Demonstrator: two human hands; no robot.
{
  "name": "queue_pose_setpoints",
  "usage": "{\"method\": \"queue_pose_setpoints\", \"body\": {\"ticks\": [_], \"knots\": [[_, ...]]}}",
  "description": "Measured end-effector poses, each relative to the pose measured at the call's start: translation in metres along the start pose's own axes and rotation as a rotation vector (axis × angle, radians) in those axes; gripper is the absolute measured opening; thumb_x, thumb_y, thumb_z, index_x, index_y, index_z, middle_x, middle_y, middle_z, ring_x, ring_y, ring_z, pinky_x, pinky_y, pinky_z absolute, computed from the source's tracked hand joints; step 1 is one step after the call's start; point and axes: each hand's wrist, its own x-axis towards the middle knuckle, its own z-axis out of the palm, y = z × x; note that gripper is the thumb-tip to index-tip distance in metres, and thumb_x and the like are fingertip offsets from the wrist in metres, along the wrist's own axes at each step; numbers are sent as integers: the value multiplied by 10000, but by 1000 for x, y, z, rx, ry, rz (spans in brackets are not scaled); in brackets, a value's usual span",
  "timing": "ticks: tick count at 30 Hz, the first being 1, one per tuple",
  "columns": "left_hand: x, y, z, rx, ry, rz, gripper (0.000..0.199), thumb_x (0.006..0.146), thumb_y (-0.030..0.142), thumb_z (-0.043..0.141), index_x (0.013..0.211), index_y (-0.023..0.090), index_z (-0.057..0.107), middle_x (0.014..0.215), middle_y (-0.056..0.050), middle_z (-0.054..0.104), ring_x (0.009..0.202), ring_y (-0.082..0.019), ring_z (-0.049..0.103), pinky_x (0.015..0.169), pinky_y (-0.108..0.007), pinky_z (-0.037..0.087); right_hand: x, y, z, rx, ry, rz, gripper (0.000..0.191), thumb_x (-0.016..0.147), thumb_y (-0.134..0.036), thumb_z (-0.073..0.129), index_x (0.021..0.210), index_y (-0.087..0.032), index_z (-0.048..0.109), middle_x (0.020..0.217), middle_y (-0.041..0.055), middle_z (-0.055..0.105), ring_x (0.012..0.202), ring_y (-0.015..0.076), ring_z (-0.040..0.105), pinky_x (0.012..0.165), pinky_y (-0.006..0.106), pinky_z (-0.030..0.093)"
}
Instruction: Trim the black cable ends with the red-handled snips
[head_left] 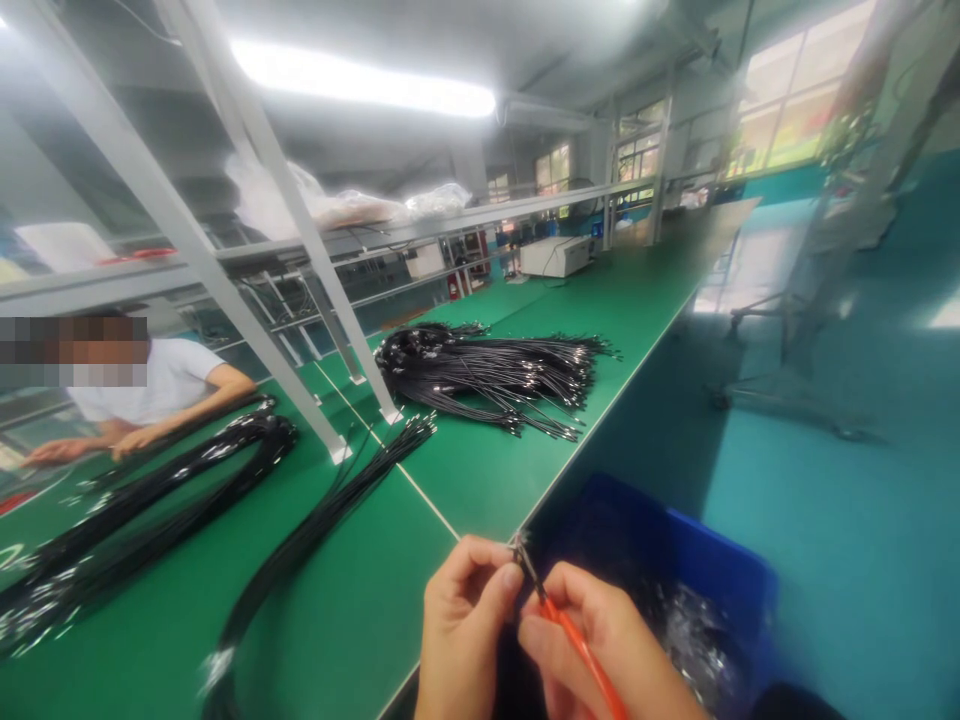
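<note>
My left hand is closed in a pinch of thumb and forefinger near the table's edge. Something tiny and dark sits at its fingertips, too small to make out. In my right hand are orange-handled pliers, with the dark metal tip touching or close to the left fingertips. To the left of my hands, a bundle of black cables curves over the green table. A big pile of black cables with shiny ends lies farther back.
A blue bin holding clear plastic stands below the table edge at right. White shelf posts rise from the table. Across it, a person in a white shirt leans over more looped cables. A white box sits farther back.
</note>
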Motion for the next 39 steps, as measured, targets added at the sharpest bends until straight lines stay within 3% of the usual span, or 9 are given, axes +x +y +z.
{"method": "queue_pose_setpoints", "body": {"ticks": [5,8,15,27,31,33,36,39], "knots": [[2,-5,-1,65,57,54,143,685,292,758,671,176,675,571,35,562,513,-95,474,497,-176,405,3,15,-6,64,59,-63,295,628,-329,757,690,-223,488,447,-107,453,382,63,381,342,150,240],[1,-9,-2,101,70,93,134,709,292,738,679,180,671,574,31,569,518,-105,493,496,-180,417,1,16,-4,72,13,-50,269,598,-241,749,679,-209,494,463,-110,461,398,53,366,410,177,279],[-2,-16,-3,125,25,157,83,741,256,712,689,197,686,646,10,629,602,-136,562,566,-198,464,0,4,1,-41,86,-96,264,618,-290,748,683,-195,510,488,-80,526,438,82,472,448,201,342],[0,-18,-3,263,-5,247,88,776,239,658,696,204,671,641,19,646,596,-128,587,549,-175,465,1,3,-3,-89,74,-55,288,625,-356,724,667,-198,488,460,-75,529,393,68,440,406,185,294],[0,-17,3,298,57,277,96,775,245,646,688,205,649,626,30,610,575,-127,564,535,-185,448,-3,7,-7,-115,123,-91,197,622,-276,671,650,-206,489,490,-78,522,409,77,458,424,194,316],[-1,-16,7,303,104,292,87,765,247,648,687,208,646,633,33,601,585,-128,551,554,-192,441,-4,7,-9,-109,254,-148,169,607,-262,670,673,-209,524,501,-83,519,430,89,471,432,202,339],[-5,-15,13,313,131,308,99,754,256,651,667,210,635,623,40,580,581,-123,514,560,-198,408,-2,2,-10,-21,502,-363,235,617,-294,697,807,-229,574,602,-54,617,550,137,576,538,236,456],[-9,-16,15,338,111,314,146,765,275,631,637,208,604,595,43,552,562,-125,488,544,-213,379,7,-4,-9,52,534,-584,278,645,-262,718,881,-257,573,786,-11,701,735,177,653,672,261,515]]}}
